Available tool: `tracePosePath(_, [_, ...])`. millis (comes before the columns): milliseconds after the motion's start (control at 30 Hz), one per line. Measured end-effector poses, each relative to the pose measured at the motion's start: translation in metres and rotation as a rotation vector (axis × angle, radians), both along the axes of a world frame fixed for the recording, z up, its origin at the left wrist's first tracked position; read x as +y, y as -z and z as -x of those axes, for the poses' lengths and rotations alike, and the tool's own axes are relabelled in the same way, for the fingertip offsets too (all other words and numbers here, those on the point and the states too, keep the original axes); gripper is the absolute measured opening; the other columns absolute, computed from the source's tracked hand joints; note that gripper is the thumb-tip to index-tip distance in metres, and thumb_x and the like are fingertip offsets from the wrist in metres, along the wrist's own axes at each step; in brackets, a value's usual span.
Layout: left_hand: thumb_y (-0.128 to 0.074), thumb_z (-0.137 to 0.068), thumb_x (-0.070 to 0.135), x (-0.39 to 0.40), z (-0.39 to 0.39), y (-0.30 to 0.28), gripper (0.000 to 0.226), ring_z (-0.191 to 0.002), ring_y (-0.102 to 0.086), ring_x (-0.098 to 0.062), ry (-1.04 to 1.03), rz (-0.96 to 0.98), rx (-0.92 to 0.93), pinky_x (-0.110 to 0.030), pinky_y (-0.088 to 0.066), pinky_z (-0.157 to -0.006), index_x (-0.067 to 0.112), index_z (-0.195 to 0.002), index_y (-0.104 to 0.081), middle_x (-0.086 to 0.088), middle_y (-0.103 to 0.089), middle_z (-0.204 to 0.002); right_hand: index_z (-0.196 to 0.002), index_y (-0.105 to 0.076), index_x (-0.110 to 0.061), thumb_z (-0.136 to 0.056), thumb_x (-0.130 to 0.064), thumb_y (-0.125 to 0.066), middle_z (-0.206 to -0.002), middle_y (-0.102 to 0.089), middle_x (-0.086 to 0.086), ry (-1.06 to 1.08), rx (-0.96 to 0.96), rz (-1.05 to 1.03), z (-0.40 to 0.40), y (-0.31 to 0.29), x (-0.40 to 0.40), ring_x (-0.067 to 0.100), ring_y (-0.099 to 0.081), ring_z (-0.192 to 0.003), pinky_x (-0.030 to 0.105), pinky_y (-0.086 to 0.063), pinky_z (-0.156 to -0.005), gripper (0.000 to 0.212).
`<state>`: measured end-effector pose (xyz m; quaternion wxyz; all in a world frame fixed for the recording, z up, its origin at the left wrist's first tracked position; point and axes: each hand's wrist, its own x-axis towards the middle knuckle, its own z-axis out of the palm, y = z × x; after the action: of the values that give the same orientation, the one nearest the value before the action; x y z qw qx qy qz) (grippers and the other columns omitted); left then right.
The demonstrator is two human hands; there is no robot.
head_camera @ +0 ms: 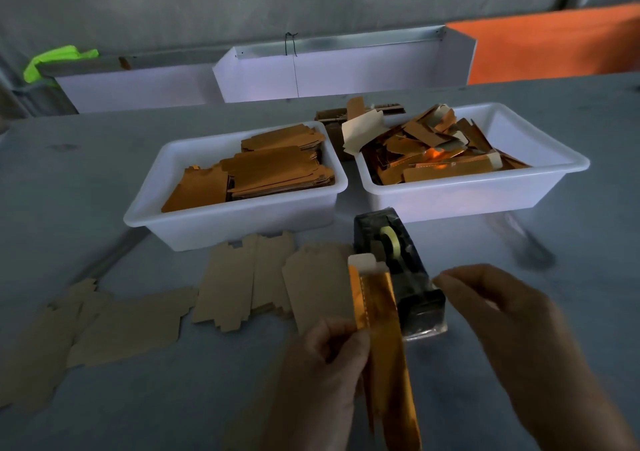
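Head view, looking down at the bench, and the action is all at the near edge. The left hand (322,364) grips the gold carton (379,315) low down, fingers and thumb curled round its lower half. The long folded piece stands up and away from the person with its pale flap at the far end. Held like that, the seam with the perforated strip faces up and is open to the other hand, which looks like the point of the grip.

Just right of the carton, touching or nearly so, sits the black tape dispenser (414,277). Its tape roll (391,242) is at the far end and its cutter end points toward the person, a handy spot for a quick pull. The right hand (502,329) is at that cutter end, thumb and forefinger tips drawn close together. Whether a strip of tape is pinched between them is too blurred to call.

Judging by the layout, this is a tape-the-seam step. Neat stacked blanks (277,170) wait in the left tub (225,232). Loose folded pieces (433,152) are heaped in the right tub (450,201), likely the finished pile. More flat blanks (239,277) lie plain side up on the table (173,409), left of the hands and within easy reach. The next move probably calls for bringing the right hand's fingertips across to the seam while the left hand keeps the carton steady.
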<state>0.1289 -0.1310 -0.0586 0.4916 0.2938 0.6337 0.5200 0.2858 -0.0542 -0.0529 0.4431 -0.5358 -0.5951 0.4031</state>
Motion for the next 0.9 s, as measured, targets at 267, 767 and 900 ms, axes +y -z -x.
tracePosePath(267, [-0.059, -0.090, 0.012, 0.021, -0.014, -0.001, 0.015, -0.072, -0.053, -0.029, -0.068, -0.099, -0.158, -0.043, -0.042, -0.073, 0.002, -0.084, -0.069, -0.016, -0.060, -0.071, -0.068, -0.073, -0.024, -0.080, -0.019, -0.068, -0.071, -0.072, -0.005, -0.087, -0.033, 0.207, -0.004, 0.004, 0.020, 0.015, -0.066, -0.077, 0.031, -0.050, -0.073, 0.014])
tracePosePath(767, [-0.056, -0.091, 0.011, 0.023, -0.032, -0.004, 0.013, -0.046, -0.050, -0.006, -0.056, -0.152, -0.107, -0.013, -0.039, -0.043, 0.001, -0.087, -0.065, 0.000, -0.059, -0.055, -0.070, -0.072, -0.017, -0.080, -0.018, -0.067, -0.076, -0.072, -0.004, -0.186, -0.020, 0.260, 0.008, 0.000, 0.023, 0.010, -0.067, -0.074, 0.028, -0.050, -0.069, 0.011])
tracePosePath(900, [-0.057, -0.091, 0.011, 0.023, -0.034, -0.005, 0.013, -0.044, -0.049, -0.004, -0.056, -0.157, -0.119, -0.013, -0.039, -0.042, 0.001, -0.087, -0.064, 0.001, -0.058, -0.053, -0.072, -0.075, -0.017, -0.086, -0.017, -0.058, -0.078, -0.073, 0.007, -0.202, 0.274, 0.389, 0.009, -0.004, 0.020, 0.014, -0.069, -0.074, 0.028, -0.048, -0.073, 0.022])
